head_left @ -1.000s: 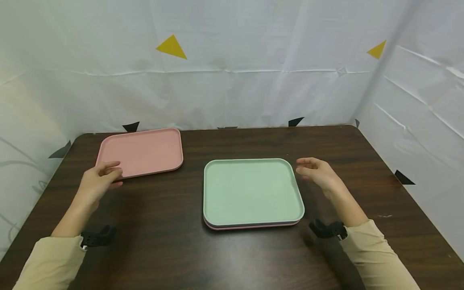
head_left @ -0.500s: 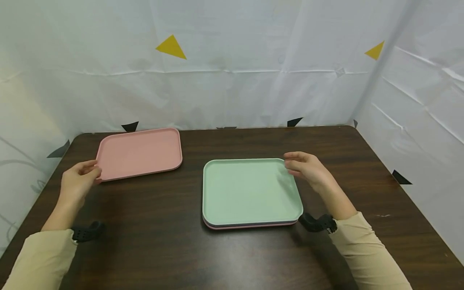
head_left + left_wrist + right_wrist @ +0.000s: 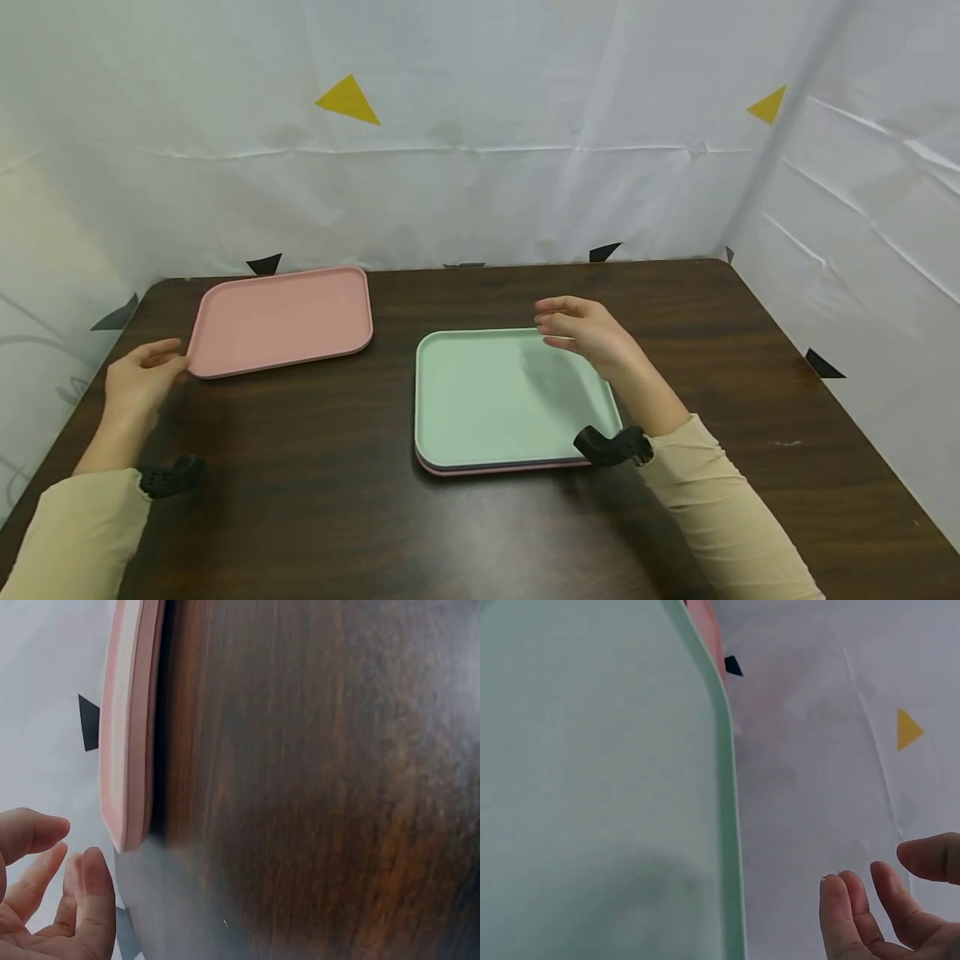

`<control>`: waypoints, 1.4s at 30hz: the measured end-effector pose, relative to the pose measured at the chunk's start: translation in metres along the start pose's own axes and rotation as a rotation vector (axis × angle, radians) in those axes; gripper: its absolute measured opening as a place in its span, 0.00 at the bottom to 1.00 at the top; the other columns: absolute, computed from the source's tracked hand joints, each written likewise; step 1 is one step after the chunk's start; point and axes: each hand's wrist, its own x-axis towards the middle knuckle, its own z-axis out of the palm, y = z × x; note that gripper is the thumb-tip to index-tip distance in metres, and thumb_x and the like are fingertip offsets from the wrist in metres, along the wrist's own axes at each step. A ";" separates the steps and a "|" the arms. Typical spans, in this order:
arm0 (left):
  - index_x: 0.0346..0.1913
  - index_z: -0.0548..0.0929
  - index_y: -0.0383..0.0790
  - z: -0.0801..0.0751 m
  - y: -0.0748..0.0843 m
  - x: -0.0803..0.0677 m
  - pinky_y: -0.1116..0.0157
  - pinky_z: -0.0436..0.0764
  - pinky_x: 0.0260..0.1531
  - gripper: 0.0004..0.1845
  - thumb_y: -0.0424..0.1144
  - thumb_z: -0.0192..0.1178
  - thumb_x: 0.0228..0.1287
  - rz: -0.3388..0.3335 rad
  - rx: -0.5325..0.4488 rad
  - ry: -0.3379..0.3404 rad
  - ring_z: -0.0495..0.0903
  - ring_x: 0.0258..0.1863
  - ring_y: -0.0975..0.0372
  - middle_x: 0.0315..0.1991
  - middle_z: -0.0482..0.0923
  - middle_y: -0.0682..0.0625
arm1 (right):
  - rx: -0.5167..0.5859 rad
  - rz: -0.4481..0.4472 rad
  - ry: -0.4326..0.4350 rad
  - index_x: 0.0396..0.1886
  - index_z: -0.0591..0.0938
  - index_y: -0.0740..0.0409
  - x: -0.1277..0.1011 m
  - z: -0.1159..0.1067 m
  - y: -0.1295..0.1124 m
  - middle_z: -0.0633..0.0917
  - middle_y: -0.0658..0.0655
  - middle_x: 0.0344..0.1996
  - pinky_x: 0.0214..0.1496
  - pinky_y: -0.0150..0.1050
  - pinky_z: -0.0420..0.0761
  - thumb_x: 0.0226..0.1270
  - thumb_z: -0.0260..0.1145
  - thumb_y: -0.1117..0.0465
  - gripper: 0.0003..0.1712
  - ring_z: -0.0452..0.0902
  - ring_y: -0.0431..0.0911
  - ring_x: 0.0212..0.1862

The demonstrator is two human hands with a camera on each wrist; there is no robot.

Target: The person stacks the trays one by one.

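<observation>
A pink tray (image 3: 281, 323) lies at the back left of the dark table. Just off its near left corner is my left hand (image 3: 137, 385), fingers loosely bent. In the left wrist view a gap shows between those fingers (image 3: 96, 877) and the tray. A pale green tray (image 3: 487, 400) tops a stack in the middle, with dark and pink edges visible below it. Over its far right part hovers my right hand (image 3: 592, 337), casting a shadow on it. The right wrist view shows nothing between thumb and fingers (image 3: 836, 907).
The dark wooden table (image 3: 322, 475) has rounded far corners. White sheeting (image 3: 480, 200) hangs behind it and along both sides, marked with yellow and black triangles. A black strap (image 3: 171, 477) sits on each wrist.
My right hand has moved left from beside the stack to above the green tray. My left hand has moved left from over the pink tray's near edge to beyond its corner.
</observation>
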 end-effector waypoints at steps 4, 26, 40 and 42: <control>0.70 0.61 0.28 -0.001 -0.001 0.002 0.82 0.74 0.21 0.31 0.38 0.53 0.66 -0.043 0.045 0.025 0.70 0.21 0.81 0.32 0.70 0.61 | 0.016 -0.008 -0.028 0.66 0.65 0.69 0.004 0.014 -0.006 0.67 0.68 0.66 0.71 0.46 0.71 0.72 0.51 0.66 0.25 0.64 0.60 0.69; 0.71 0.50 0.22 0.002 -0.004 0.010 0.68 0.83 0.37 0.34 0.36 0.48 0.69 -0.101 0.108 -0.079 0.68 0.18 0.81 0.59 0.62 0.25 | 0.099 -0.002 -0.139 0.62 0.71 0.66 0.030 0.110 -0.030 0.73 0.68 0.62 0.66 0.44 0.76 0.72 0.52 0.68 0.20 0.71 0.58 0.64; 0.70 0.50 0.19 0.006 -0.006 0.016 0.81 0.76 0.21 0.33 0.35 0.45 0.69 -0.089 0.086 -0.115 0.68 0.19 0.83 0.66 0.56 0.23 | 0.173 0.055 -0.194 0.64 0.70 0.64 0.039 0.158 -0.027 0.71 0.66 0.64 0.68 0.45 0.74 0.72 0.50 0.68 0.22 0.68 0.58 0.67; 0.70 0.50 0.19 0.007 -0.006 0.016 0.82 0.77 0.21 0.32 0.34 0.45 0.69 -0.087 0.078 -0.112 0.68 0.19 0.84 0.65 0.57 0.24 | 0.189 0.064 -0.191 0.65 0.70 0.64 0.041 0.163 -0.026 0.70 0.65 0.65 0.68 0.45 0.74 0.72 0.51 0.68 0.22 0.67 0.58 0.67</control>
